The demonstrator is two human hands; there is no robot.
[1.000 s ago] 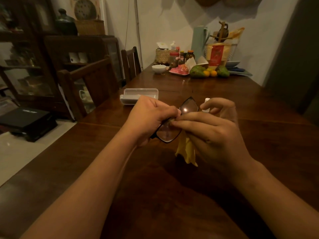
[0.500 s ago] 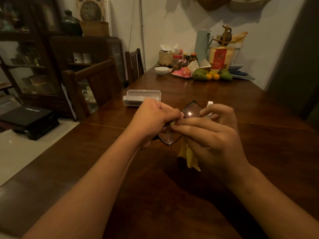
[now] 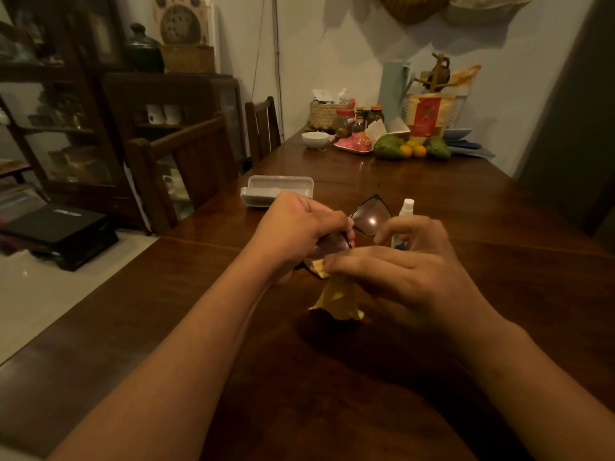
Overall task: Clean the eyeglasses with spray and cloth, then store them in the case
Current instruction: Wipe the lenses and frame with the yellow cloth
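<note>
Mid-frame, the left hand (image 3: 296, 227) pinches the eyeglasses (image 3: 369, 217) by the frame while the right hand (image 3: 402, 271) fingers pinch the yellow cloth (image 3: 336, 297). Glasses look light and fragile, so hold the rim, not the lenses.

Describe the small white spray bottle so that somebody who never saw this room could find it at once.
On the long dark wooden table, look just beyond the person's right hand. The small white spray bottle stands upright there, to the right of the black-framed eyeglasses. Nothing else at this near end of the table is so slim and white; the pale open glasses case lies flat and wide.
</note>
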